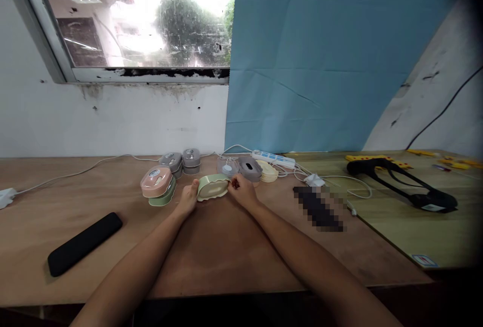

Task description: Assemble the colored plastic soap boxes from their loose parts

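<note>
A pale green oval box part (212, 187) stands tilted on its edge on the wooden table (211, 246), held between both hands. My left hand (187, 197) grips its left end with the thumb up against the rim. My right hand (242, 190) pinches its right end with closed fingers. Just left of my left hand lies a pink oval box (156, 181) stacked on a green one (165, 197). Behind the held part sit grey oval boxes (181, 161), a clear lid (227, 167), a grey box (249, 168) and a cream one (268, 171).
A black flat phone-like slab (84, 242) lies at the front left. A white power strip (273, 158) and white cables run along the back. A black device (403, 182) rests on a lighter board at the right. A blurred dark object (319, 208) lies right of my right arm.
</note>
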